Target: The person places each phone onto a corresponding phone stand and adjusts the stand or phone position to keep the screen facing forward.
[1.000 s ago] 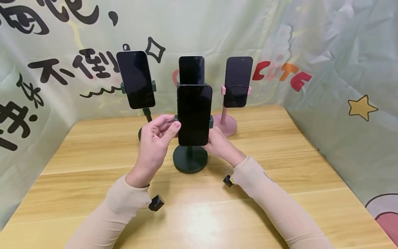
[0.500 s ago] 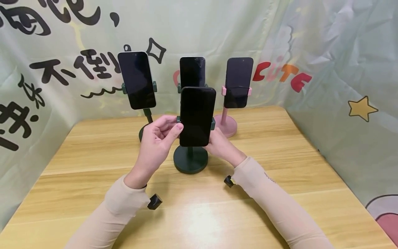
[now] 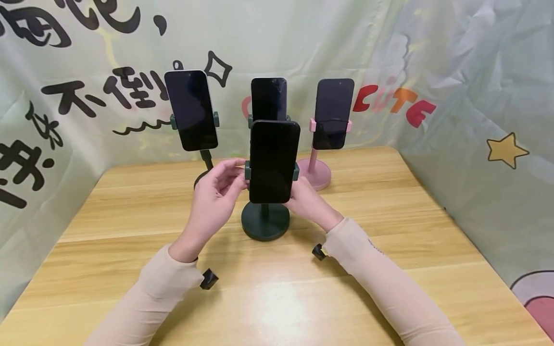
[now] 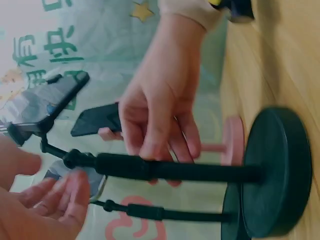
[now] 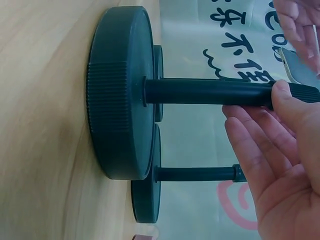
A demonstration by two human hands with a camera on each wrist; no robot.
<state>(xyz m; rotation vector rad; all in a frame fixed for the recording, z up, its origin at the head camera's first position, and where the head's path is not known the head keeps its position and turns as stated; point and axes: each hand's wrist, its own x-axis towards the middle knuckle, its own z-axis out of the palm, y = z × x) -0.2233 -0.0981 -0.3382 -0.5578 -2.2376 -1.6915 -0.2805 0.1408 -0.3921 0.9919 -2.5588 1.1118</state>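
Note:
A black phone (image 3: 273, 163) sits upright, tilted slightly to the right, between the clamp arms of a dark green phone stand (image 3: 265, 225). My right hand (image 3: 309, 204) is partly hidden behind the phone in the head view. In the left wrist view my right hand (image 4: 162, 95) pinches the stand's ribbed collar with thumb and fingers, and the right wrist view shows the stand's pole (image 5: 200, 92) running down to its round base. My left hand (image 3: 211, 202) hovers beside the left clamp arm, fingers loosely bent. Nothing is held in my left hand (image 4: 50, 200).
Behind stand more phones on stands: a left phone (image 3: 192, 110), a middle phone (image 3: 269, 98) partly covered by the front one, and a right phone (image 3: 334, 114) on a pink stand (image 3: 317, 175). All are on a wooden table (image 3: 368, 230) before a printed cloth backdrop (image 3: 459, 96).
The front phone has shifted slightly right and leans a little more that way. My left thumb has come off the phone's edge and the left hand has drawn slightly left. The right hand keeps its grip.

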